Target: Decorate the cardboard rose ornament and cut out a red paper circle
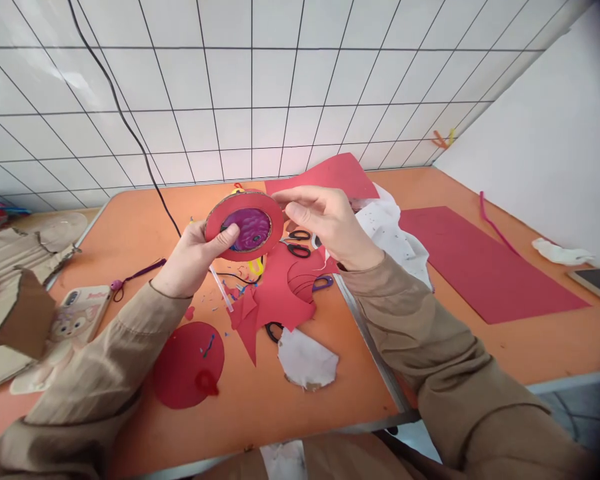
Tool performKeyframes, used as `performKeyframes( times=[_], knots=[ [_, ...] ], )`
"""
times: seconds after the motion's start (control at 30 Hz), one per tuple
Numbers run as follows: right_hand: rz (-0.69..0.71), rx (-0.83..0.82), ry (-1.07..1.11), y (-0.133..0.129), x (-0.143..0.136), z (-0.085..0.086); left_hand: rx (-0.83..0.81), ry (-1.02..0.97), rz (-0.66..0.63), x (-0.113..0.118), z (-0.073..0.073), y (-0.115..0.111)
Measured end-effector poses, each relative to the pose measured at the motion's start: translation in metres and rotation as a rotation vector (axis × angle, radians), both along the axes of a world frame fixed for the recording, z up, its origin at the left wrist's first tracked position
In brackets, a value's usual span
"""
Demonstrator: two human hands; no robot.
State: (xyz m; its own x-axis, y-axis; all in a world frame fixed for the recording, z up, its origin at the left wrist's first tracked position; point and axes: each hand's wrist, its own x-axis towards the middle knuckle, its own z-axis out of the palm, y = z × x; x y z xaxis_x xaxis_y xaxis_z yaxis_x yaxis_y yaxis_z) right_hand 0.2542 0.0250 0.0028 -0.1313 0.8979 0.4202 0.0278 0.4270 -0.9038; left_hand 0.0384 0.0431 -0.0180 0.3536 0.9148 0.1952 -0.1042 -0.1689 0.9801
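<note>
Left hand (193,257) grips a red-rimmed disc (253,230), right hand (336,223) at its edge, hold unclear; phone case (79,319) markings are unreadable.

Over the link I have disc (250,231) in left fingers (229,236), right fingers (300,194) at its rim. Table (363,373) beneath them: scissors (299,251), paper scraps (280,290). Near side of left fingers: paper circle (183,363); farther left: phone (83,312), cardboard (24,313). Right of right fingers: cloth (396,233), then paper sheet (483,263).

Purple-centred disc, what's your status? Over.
Left hand holds disc, thumb on face. Right hand at its right edge, contact unclear. Scissors, red scraps below; neither blocks it.
</note>
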Motion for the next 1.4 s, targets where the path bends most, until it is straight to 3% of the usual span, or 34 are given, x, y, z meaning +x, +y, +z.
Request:
performKeyframes(
  times=[0.2, 0.37, 0.5, 0.6, 0.73, 0.87, 0.93, 0.97, 1.03, 1.07, 1.27, 1.4],
  knots=[
    [0.103, -0.019, -0.137, -0.001, 0.009, 0.005, 0.060, 0.126, -0.111, 0.002, 0.007, -0.006],
    [-0.068, 0.050, -0.190, 0.000, 0.011, 0.005, 0.016, 0.443, -0.274, -0.017, 0.019, 0.009],
    [-0.191, 0.149, -0.183, 0.002, 0.009, 0.004, 0.157, 0.688, 0.065, -0.030, 0.031, 0.014],
    [-0.169, 0.128, -0.161, 0.001, 0.004, 0.001, 0.211, 0.531, 0.165, -0.025, 0.039, 0.006],
    [-0.108, 0.107, -0.184, -0.003, -0.006, -0.006, 0.228, 0.205, 0.115, -0.011, 0.038, -0.003],
    [-0.027, 0.095, -0.250, 0.002, -0.004, -0.007, 0.179, 0.144, 0.092, -0.008, 0.030, -0.001],
    [-0.066, 0.046, -0.419, 0.012, 0.006, -0.007, 0.172, 0.119, 0.110, -0.011, 0.031, 0.002],
    [-0.154, 0.019, -0.584, 0.018, 0.011, -0.008, 0.178, 0.097, 0.124, -0.014, 0.032, 0.003],
    [-0.325, -0.080, -1.121, 0.030, 0.023, -0.014, 0.184, 0.039, 0.167, -0.020, 0.038, 0.005],
    [-0.344, -0.129, -1.226, 0.036, 0.028, -0.019, 0.176, 0.003, 0.193, -0.023, 0.041, 0.006],
    [-0.288, -0.314, -1.531, 0.055, 0.034, -0.057, 0.027, -0.231, 0.359, -0.036, 0.054, 0.013],
    [-0.289, -0.328, -1.611, 0.055, 0.029, -0.061, -0.088, -0.257, 0.364, -0.039, 0.053, 0.018]
  ],
)
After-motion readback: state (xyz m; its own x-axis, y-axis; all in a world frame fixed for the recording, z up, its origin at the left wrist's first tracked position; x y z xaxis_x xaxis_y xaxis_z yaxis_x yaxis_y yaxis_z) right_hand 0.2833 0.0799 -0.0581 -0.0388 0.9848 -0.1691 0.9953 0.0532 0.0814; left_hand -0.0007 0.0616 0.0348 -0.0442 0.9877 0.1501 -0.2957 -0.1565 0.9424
